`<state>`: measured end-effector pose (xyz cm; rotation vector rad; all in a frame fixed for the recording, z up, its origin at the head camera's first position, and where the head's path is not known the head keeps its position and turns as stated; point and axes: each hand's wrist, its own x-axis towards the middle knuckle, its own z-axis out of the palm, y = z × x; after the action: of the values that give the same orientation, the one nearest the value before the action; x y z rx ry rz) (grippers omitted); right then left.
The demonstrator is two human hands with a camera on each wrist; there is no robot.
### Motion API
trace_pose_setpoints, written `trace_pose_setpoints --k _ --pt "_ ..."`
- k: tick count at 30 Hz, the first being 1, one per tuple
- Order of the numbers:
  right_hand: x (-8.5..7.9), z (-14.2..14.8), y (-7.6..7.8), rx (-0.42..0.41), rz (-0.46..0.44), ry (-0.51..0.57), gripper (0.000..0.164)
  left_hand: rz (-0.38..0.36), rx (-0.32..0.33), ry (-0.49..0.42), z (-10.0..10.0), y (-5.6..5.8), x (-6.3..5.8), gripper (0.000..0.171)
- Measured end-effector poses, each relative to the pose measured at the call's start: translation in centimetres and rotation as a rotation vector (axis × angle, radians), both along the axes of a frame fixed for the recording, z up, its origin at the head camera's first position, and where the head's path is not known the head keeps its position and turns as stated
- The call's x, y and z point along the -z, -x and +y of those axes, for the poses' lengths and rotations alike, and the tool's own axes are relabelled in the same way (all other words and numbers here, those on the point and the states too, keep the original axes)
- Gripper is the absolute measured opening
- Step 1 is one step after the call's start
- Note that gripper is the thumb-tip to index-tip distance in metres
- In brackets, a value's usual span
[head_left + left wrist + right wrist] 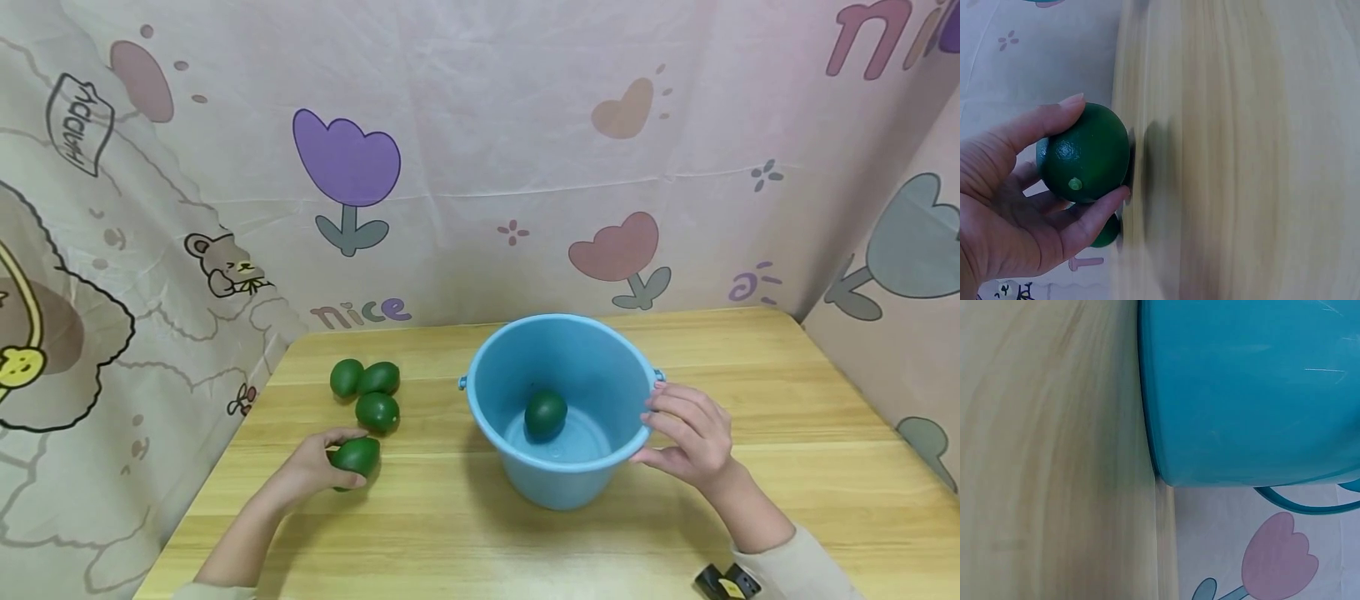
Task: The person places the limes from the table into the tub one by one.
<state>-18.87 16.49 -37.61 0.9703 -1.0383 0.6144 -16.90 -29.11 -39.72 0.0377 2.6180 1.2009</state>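
My left hand [311, 471] grips a dark green avocado [356, 458] at the left of the table, thumb on one side and fingers on the other. In the left wrist view this avocado [1085, 153] shows a small pale stem nub, close over the wood. Just beyond it lie three more avocados [377, 412] in a cluster. A blue bucket [555, 483] stands upright at mid-table, with one avocado [546, 414] inside on its bottom. My right hand [693, 433] holds the bucket's right rim; the right wrist view shows only the bucket's side [1247, 394].
The bucket's blue handle [1297, 506] hangs on its far side. A black object with a yellow label [727, 582] lies by the right sleeve at the front edge. A printed cloth [465, 167] hangs behind and beside the wooden table [450, 542].
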Motion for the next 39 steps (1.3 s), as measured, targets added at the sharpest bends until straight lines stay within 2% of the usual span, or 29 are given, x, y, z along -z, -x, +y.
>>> trace_pose_setpoints --k 10,19,27,39 --pt "0.0 0.0 0.1 0.001 0.003 0.008 0.050 0.004 0.005 -0.033 1.5 0.1 -0.8 0.071" --pt "-0.3 -0.1 0.1 -0.005 -0.002 0.008 0.050 0.007 -0.011 -0.098 2.7 0.2 -1.1 0.073" --pt "-0.1 0.0 0.1 -0.002 0.005 0.008 0.050 0.033 -0.007 -0.077 3.9 0.3 -1.5 0.073" --pt "-0.2 -0.2 0.1 -0.001 0.019 0.014 0.049 0.088 0.058 -0.130 6.2 -0.9 -2.6 0.068"
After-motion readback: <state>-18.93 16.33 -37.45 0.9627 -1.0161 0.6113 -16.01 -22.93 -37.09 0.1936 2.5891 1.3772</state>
